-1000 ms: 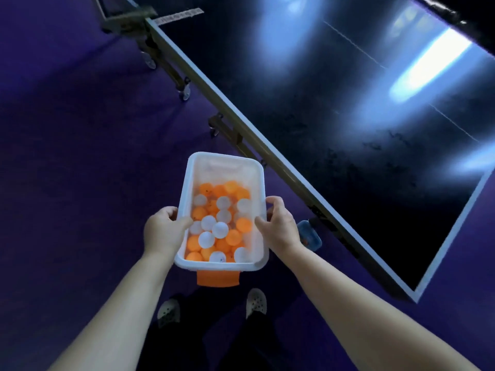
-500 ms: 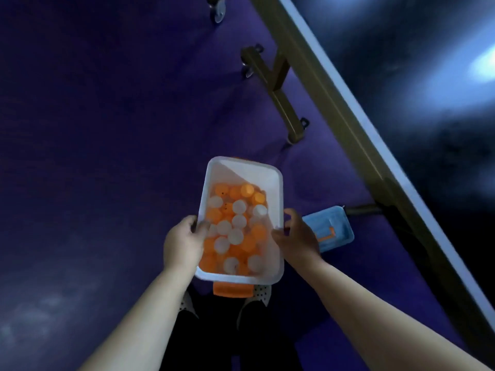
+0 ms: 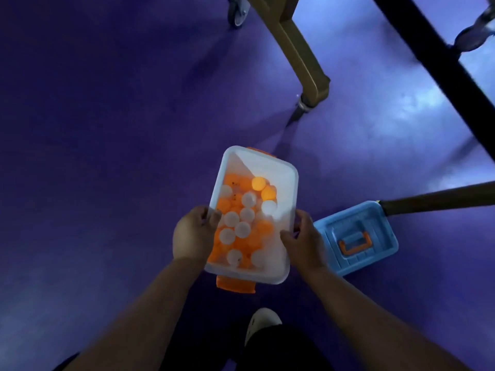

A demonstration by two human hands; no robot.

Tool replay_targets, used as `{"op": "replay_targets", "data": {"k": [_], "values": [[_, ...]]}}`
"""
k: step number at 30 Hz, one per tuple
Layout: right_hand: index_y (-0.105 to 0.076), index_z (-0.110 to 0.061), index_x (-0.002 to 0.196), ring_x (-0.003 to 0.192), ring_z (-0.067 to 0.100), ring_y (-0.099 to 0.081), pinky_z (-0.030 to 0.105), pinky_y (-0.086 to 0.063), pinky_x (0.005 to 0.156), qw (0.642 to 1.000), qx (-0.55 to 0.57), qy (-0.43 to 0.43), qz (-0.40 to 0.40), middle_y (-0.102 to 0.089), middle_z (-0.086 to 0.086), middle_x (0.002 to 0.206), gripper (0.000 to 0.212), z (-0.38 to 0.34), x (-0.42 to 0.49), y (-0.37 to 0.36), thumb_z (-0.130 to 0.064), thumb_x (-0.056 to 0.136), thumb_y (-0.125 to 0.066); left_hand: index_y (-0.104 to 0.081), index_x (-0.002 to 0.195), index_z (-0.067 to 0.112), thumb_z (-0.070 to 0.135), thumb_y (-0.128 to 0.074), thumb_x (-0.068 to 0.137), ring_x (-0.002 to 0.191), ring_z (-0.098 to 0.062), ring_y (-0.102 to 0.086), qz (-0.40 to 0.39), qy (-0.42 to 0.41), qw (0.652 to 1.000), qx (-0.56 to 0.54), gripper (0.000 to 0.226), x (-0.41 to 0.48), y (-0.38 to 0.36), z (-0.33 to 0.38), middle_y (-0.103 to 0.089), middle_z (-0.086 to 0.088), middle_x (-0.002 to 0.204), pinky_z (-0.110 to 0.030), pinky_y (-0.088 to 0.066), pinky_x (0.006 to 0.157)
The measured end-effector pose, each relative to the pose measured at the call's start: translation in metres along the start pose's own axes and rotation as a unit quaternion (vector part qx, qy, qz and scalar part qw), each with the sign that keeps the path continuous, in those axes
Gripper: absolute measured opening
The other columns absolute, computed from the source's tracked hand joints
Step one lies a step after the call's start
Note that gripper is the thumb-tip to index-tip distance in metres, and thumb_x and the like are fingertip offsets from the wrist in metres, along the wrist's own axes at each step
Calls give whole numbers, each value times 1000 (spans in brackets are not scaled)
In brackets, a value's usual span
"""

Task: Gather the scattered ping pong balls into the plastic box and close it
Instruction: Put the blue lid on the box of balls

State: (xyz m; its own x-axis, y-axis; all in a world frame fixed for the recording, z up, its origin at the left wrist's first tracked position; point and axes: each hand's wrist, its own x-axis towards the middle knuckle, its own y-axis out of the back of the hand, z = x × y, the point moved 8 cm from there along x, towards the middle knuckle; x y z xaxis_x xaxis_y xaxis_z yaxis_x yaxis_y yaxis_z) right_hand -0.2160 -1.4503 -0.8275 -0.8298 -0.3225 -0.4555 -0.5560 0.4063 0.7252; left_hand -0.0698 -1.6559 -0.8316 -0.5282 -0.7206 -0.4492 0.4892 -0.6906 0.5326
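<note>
Left hand [image 3: 191, 236] and right hand [image 3: 305, 242] are both gripping the long sides of the plastic box [image 3: 293, 188], ping pong balls [image 3: 242, 218] inside. The blue lid [image 3: 356, 239] is on the floor just right of it (handle up). I'd set the box down level so nothing rolls out.
</note>
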Motion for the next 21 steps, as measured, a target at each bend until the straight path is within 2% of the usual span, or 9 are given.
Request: {"op": "replay_targets", "data": {"k": [4,6,8,10,13,17,21], "values": [[-42,-20,130,86,13,-61,36,-54,74,998,23,38,41,-57,-11,95,49,40,31,-25,-32,87,-63,-54,73,7,32,-52,93,59,-17,-50,-10,-32,999,3,32,33,-46,-23,-56,-7,65,-30,-36,51],[-47,-15,125,78,13,-61,36,-53,69,995,33,58,77,-58,-12,88,39,59,41,-28,-37,93,-52,-56,77,5,33,-51,93,62,-23,-54,-19,-38,999,4,33,45,-62,-31,-60,-13,69,-32,-39,53],[-51,-11,120,82,19,-60,42,-52,76,994,35,24,100,-60,-4,90,32,88,54,-26,-33,97,-44,-56,77,7,35,-50,93,66,-27,-58,-23,-52,998,14,33,55,-72,-37,-61,-13,72,-35,-42,55],[-53,-7,119,92,26,-56,39,-45,85,995,-8,-45,93,-60,10,103,30,125,65,-26,-25,98,-44,-56,77,7,35,-49,93,68,-27,-59,-25,-75,996,32,33,63,-78,-38,-61,-12,71,-35,-43,56],[-55,3,116,105,33,-53,37,-39,89,987,-111,-81,85,-58,21,114,30,171,76,-28,-14,91,-54,-56,76,6,34,-50,93,63,-24,-55,-30,-96,994,40,33,75,-81,-37,-59,-12,68,-35,-42,54],[-55,-6,112,109,25,-48,34,-40,90,975,-194,-88,68,-53,12,118,28,197,76,-37,-17,87,-60,-57,78,11,36,-46,95,62,-21,-53,-36,-103,993,45,32,78,-80,-37,-56,-3,65,-35,-43,55],[-55,-10,108,102,22,-52,33,-43,83,962,-248,-53,99,-57,7,109,26,197,78,-35,-19,86,-62,-58,93,14,36,-39,98,76,-26,-60,-11,-99,991,90,30,71,-75,-39,-63,-8,81,-42,-50,70]]}}
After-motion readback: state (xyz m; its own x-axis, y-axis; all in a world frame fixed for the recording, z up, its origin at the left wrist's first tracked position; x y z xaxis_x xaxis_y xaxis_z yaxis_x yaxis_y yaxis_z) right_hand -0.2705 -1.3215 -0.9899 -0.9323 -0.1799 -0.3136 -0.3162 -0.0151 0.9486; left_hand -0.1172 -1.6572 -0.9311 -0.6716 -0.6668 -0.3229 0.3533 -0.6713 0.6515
